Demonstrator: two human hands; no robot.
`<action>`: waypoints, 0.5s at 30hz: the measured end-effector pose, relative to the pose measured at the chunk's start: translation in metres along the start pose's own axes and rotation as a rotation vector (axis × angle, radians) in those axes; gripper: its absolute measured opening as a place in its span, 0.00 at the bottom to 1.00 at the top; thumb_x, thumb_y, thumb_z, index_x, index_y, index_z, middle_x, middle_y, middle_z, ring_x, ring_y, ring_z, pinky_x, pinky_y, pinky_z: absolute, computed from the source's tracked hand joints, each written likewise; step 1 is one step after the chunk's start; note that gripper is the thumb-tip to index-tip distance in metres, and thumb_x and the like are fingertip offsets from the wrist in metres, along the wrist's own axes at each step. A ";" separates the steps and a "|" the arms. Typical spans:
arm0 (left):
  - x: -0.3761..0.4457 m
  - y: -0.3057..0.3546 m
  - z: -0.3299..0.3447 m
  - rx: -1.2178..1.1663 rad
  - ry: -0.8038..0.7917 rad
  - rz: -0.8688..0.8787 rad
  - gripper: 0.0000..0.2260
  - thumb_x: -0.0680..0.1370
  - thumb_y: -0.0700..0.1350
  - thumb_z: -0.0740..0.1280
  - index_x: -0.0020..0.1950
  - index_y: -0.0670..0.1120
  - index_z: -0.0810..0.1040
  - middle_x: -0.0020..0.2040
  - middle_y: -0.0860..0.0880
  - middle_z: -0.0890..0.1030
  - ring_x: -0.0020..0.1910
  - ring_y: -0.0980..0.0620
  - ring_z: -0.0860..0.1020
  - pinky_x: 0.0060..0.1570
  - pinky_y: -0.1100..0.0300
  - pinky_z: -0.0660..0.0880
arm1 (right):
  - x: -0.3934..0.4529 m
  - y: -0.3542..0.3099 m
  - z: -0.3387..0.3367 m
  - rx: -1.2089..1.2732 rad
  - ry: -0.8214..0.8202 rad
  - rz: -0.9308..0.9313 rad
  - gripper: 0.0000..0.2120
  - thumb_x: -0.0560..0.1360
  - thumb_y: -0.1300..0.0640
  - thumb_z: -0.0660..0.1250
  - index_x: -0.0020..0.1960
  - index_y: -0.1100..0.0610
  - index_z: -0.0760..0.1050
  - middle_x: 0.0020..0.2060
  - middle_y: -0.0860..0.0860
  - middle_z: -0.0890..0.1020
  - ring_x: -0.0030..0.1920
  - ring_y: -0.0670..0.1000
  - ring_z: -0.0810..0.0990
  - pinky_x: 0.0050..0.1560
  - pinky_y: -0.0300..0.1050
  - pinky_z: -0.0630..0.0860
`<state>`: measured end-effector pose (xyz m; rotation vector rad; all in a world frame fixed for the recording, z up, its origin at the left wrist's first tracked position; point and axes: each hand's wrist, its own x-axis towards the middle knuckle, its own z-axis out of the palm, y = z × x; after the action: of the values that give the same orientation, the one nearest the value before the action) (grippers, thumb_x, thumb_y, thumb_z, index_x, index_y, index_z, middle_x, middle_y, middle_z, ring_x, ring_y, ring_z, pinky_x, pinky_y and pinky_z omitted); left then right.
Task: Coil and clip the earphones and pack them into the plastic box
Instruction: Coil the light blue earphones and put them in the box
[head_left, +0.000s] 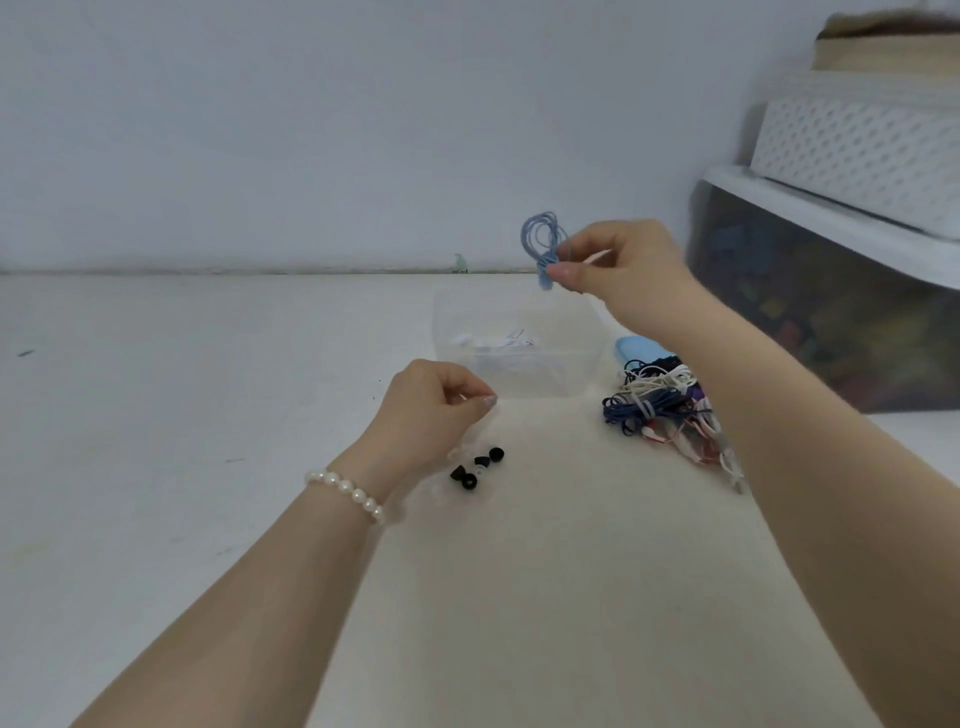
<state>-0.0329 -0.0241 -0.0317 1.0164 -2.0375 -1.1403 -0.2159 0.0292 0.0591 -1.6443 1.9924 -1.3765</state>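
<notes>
Above the far rim of the clear plastic box, the right hand was raised with its arm reaching in from the lower right, thumb and fingertips pinching a coiled pale blue earphone cable near its bound lower end, so that the loops stood up to the left of the knuckles. Nearer the viewer, the left hand hovered low in front of the box, its fingers curled inward with the thumb meeting the forefinger; whether anything small lay between them could not be told. A bracelet of white beads circled the left wrist. One white earphone set lay inside the box. Three black ear tips sat on the table just beside the left wrist, with at least one clear tip among them. Right of the box, one tangled pile of earphones in dark blue, white and reddish cords rested partly under the right forearm, and one light blue object showed behind it. All of this stood on a white tabletop meeting a plain pale wall. At the right edge, one dark see-through storage bin with a white lid carried a white perforated basket.
</notes>
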 end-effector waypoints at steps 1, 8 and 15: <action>0.000 -0.001 0.000 0.007 -0.001 -0.001 0.07 0.72 0.43 0.70 0.36 0.54 0.81 0.41 0.43 0.83 0.35 0.52 0.77 0.32 0.68 0.72 | 0.005 0.004 0.006 -0.058 0.016 0.016 0.03 0.71 0.56 0.71 0.39 0.52 0.79 0.27 0.43 0.79 0.34 0.47 0.73 0.35 0.38 0.68; -0.001 -0.002 0.004 0.061 0.007 0.011 0.09 0.73 0.43 0.69 0.34 0.55 0.79 0.39 0.46 0.82 0.32 0.57 0.74 0.29 0.73 0.68 | 0.022 0.041 0.031 -0.537 0.049 0.166 0.13 0.75 0.52 0.64 0.41 0.61 0.79 0.37 0.56 0.79 0.38 0.55 0.74 0.36 0.43 0.65; -0.002 -0.002 0.004 0.133 -0.001 0.034 0.07 0.73 0.42 0.68 0.37 0.51 0.80 0.32 0.54 0.77 0.28 0.61 0.72 0.29 0.75 0.67 | 0.025 0.042 0.014 -0.473 0.085 0.152 0.14 0.71 0.51 0.70 0.45 0.63 0.80 0.42 0.57 0.83 0.43 0.57 0.78 0.41 0.42 0.69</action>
<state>-0.0347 -0.0210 -0.0354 1.0406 -2.1473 -0.9990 -0.2424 -0.0023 0.0296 -1.5768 2.5824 -0.9863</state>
